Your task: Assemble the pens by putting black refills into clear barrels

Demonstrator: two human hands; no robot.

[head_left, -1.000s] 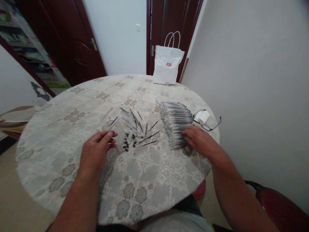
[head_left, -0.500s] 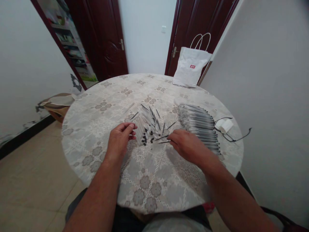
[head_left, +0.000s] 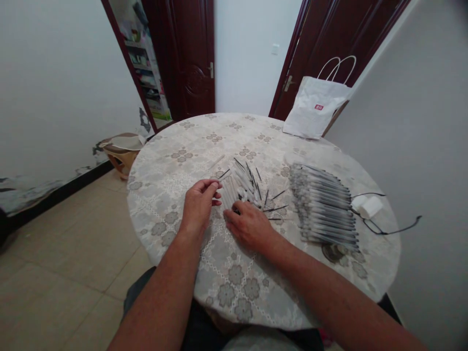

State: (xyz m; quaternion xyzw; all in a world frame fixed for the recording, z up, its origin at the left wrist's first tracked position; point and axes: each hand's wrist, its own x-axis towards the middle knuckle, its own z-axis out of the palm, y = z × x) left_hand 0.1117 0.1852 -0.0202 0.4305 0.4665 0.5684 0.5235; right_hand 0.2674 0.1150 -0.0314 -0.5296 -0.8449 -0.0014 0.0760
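A heap of clear pen barrels, thin black refills and small black caps (head_left: pixel 244 187) lies in the middle of a round table (head_left: pixel 183 146) with a flowered cloth. My left hand (head_left: pixel 199 204) rests at the heap's left edge, fingertips pinched on one clear barrel. My right hand (head_left: pixel 248 225) lies palm down on the near side of the heap, covering the small caps; what its fingers hold is hidden. A neat row of assembled pens (head_left: pixel 325 204) lies to the right, apart from both hands.
A white paper bag (head_left: pixel 314 107) stands at the table's far edge by a dark door. A small white box with a black cable (head_left: pixel 369 207) lies at the right rim. A low stool (head_left: pixel 122 148) sits on the tiled floor to the left.
My right hand left the row of assembled pens and moved left onto the loose heap. The left hand stayed at the heap's left edge. The camera view swung left.
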